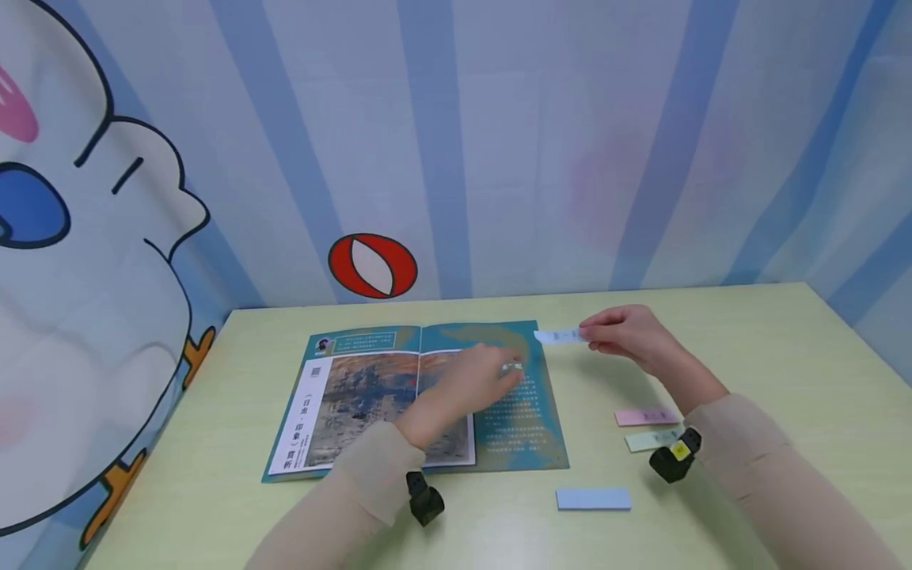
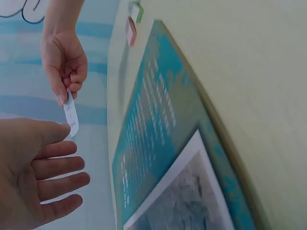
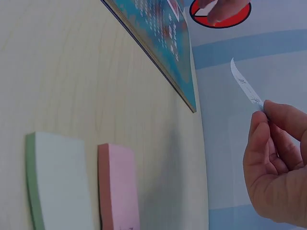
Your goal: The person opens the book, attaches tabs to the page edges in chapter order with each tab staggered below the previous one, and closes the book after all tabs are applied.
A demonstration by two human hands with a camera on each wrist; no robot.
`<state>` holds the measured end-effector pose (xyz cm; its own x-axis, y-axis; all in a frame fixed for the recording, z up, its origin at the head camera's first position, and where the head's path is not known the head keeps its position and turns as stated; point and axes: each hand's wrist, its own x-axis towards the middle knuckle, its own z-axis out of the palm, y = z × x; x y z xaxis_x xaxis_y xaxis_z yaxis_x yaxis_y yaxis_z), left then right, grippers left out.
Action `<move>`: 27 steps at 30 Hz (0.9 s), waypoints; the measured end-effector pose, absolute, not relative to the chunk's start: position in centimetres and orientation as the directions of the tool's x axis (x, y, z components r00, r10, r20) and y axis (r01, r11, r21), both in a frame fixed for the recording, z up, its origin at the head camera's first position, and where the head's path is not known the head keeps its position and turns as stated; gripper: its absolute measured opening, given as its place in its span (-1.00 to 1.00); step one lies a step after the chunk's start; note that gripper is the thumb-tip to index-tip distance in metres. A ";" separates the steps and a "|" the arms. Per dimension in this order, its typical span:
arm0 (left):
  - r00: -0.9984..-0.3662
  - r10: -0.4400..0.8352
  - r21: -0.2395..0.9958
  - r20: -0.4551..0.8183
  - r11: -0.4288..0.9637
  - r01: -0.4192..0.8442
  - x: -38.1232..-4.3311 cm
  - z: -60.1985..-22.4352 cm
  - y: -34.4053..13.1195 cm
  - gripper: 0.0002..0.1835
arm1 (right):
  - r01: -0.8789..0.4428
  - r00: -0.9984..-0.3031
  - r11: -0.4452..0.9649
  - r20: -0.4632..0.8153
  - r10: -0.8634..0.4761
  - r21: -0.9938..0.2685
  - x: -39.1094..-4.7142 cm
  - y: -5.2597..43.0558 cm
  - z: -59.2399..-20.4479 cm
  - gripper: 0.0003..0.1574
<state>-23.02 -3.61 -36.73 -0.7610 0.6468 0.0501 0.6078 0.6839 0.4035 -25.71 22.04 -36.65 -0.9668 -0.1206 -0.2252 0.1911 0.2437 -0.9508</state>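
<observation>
My right hand pinches one end of a pale blue sticky note between thumb and fingers, up in the air at the far right edge of an open magazine. Handwritten marks show on the note, and its free end curls in the right wrist view. Over the magazine's right page is my left hand, with nothing in its grasp. Its fingers are spread and loosely bent in the left wrist view, where the thumb tip overlaps the note's free end. A large painting covers much of the spread.
Right of the magazine lie a pink sticky-note pad with writing on it and a pale green pad. A blue pad lies nearer the front. Behind the table hangs a striped cartoon curtain.
</observation>
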 end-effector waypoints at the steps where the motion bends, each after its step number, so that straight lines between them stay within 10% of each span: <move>1: -0.771 0.635 0.390 0.036 0.702 0.596 -23.4 -36.9 -3.6 -0.59 | 0.193 -0.966 0.248 -0.228 -0.122 -0.949 -26.0 21.9 -36.8 -0.53; 11: -0.788 0.602 0.257 -0.133 0.788 0.559 -25.6 -37.8 -2.9 -0.27 | 0.242 -0.958 0.290 -0.275 -0.077 -0.926 -28.2 21.2 -37.9 -0.49; 27: -0.782 0.599 0.173 -0.174 0.800 0.574 -27.4 -40.4 -0.7 -0.29 | 0.294 -0.945 0.261 -0.320 -0.065 -0.920 -29.7 20.9 -40.2 -0.51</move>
<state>-27.36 -0.69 -40.37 -0.7820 0.5985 -0.1741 0.5740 0.8003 0.1732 -29.71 20.91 -40.22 -0.9450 -0.0651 -0.3204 0.2938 0.2607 -0.9196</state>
